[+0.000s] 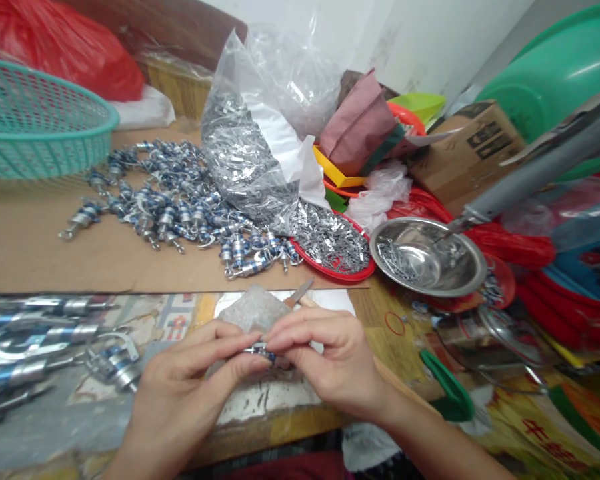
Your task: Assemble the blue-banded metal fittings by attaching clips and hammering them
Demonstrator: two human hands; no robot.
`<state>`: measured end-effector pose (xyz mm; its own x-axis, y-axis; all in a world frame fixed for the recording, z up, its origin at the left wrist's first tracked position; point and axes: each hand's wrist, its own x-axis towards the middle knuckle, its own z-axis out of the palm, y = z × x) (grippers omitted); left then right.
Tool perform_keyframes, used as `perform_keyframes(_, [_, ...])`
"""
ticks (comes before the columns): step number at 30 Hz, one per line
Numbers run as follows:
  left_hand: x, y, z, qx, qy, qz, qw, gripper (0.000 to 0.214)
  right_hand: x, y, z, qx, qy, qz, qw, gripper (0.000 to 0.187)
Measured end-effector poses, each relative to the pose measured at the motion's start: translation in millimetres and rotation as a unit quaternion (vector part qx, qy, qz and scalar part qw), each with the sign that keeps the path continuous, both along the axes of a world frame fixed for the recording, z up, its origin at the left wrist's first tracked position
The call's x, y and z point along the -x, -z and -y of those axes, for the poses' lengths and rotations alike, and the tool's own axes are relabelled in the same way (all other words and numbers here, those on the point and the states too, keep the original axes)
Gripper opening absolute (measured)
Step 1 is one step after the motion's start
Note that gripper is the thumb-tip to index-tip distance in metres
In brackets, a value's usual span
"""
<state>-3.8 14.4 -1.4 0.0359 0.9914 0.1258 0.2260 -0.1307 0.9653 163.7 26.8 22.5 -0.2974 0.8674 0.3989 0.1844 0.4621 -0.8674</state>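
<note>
Low at the near edge of the bench (40,260), both hands meet over a small metal-and-blue part (263,351). Left hand (180,393) and right hand (330,363) each pinch it, fingers (230,363) of the left clenched on one end and those of the right closed over the other, so most of the part is hidden and only a short silver and blue bit shows between the fingertips. It is held just above a grey block (253,308) that lies on the bench, with a blade (299,293) lying just behind the block. To the left, near the left hand, lie finished silver-and-blue pieces (45,347) in a loose row. Farther back on a sheet of cardboard is a big pile (180,207) of the same kind of pieces, and beside it a clear bag (250,153) full of small metal bits, spilling into a red tray (330,247). Just right of the tray stands a steel bowl (427,257) with a few bits inside. A teal basket (35,127) sits at the far left, well apart from the hands, and a cardboard box (467,153) stands behind the bowl. Green-handled pliers (447,387) lie near the right wrist.
</note>
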Motion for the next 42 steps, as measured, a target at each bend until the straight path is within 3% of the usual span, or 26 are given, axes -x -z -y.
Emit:
perform_keyframes(3, [1, -1.4, -1, 0.032, 0.001, 0.035, 0.999, 0.018, -1, -3.3, 3, -0.013, 0.007, 0.016, 1.000, 0.010])
perform_keyframes(6, [2, -2.3, -2, 0.062, 0.006, 0.085, 0.994, 0.018, -6, -2.0, 8, -0.114, 0.005, 0.072, 0.991, 0.022])
perform_keyframes(10, [3, -7.9, -1, 0.068, 0.012, 0.092, 0.993, 0.019, -14, 6.4, 12, -0.278, -0.010, 0.162, 0.947, 0.016])
perform_keyframes(14, [4, -17.4, 1, 0.046, 0.038, 0.045, 0.997, 0.020, -19, 4.3, 13, -0.337, -0.021, 0.205, 0.919, 0.016])
perform_keyframes(17, [7, -20.3, 3, -0.002, 0.038, -0.007, 0.999, 0.014, -20, -1.9, 14, -0.341, -0.029, 0.229, 0.911, 0.018])
perform_keyframes(20, [10, -19.6, 3, -0.035, 0.035, -0.062, 0.997, 0.007, -21, -2.1, 15, -0.320, -0.029, 0.206, 0.924, 0.019])
perform_keyframes(24, [12, -19.7, 3, 0.003, 0.050, -0.066, 0.997, 0.006, -18, 2.8, 16, -0.261, -0.006, 0.162, 0.952, 0.020])
perform_keyframes(27, [10, -19.8, 5, 0.070, 0.054, -0.031, 0.996, 0.007, -11, 3.3, 17, -0.213, 0.008, 0.091, 0.973, 0.011])
perform_keyframes(29, [7, -18.4, 9, 0.127, 0.012, 0.016, 0.992, 0.006, -6, 2.4, 17, -0.174, 0.024, 0.053, 0.983, 0.006])
perform_keyframes(31, [1, -16.0, 16, 0.180, -0.047, 0.094, 0.978, 0.022, -1, 2.2, 17, -0.146, 0.047, 0.038, 0.987, 0.006])
perform_keyframes(34, [-7, -11.4, 24, 0.219, -0.084, 0.196, 0.952, 0.037, 0, 5.6, 20, -0.178, 0.065, 0.067, 0.980, 0.005])
perform_keyframes(37, [-10, -6.1, 23, 0.220, -0.080, 0.232, 0.944, 0.038, -6, 16.3, 23, -0.249, 0.106, 0.162, 0.949, 0.024])
perform_keyframes(40, [-7, -1.6, 16, 0.230, -0.066, 0.254, 0.937, 0.046, -13, 33.0, 23, -0.210, 0.134, 0.239, 0.938, 0.065])
perform_keyframes(42, [-5, 0.2, 13, 0.236, -0.049, 0.266, 0.933, 0.049, -14, 44.0, 21, -0.175, 0.127, 0.243, 0.946, 0.065])
